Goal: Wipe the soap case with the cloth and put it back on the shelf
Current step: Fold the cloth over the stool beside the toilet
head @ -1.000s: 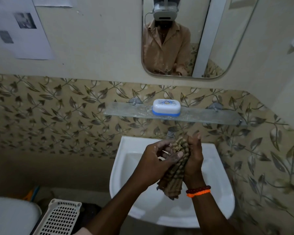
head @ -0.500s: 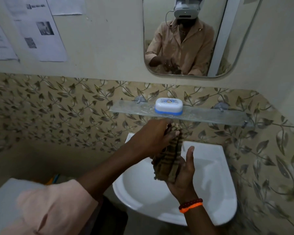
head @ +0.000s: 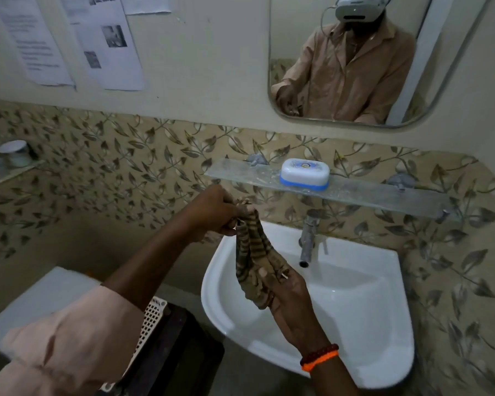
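Note:
A white soap case (head: 305, 174) with a blue base sits closed on the glass shelf (head: 369, 192) above the sink. A striped brown cloth (head: 252, 252) hangs twisted between my two hands. My left hand (head: 212, 210) grips its upper end, just below and left of the shelf. My right hand (head: 290, 295) holds the lower end over the basin. Both hands are apart from the soap case.
A white sink (head: 355, 310) with a metal tap (head: 307, 238) is below the shelf. A mirror (head: 355, 61) hangs above. A white perforated basket (head: 152, 318) and a white lid (head: 40, 301) are at lower left. Papers (head: 106, 44) hang on the wall.
My left hand rose and moved left with the cloth's upper end, pulling the bunched cloth out long. My right hand dropped lower and now holds the bottom end. The view shifted left.

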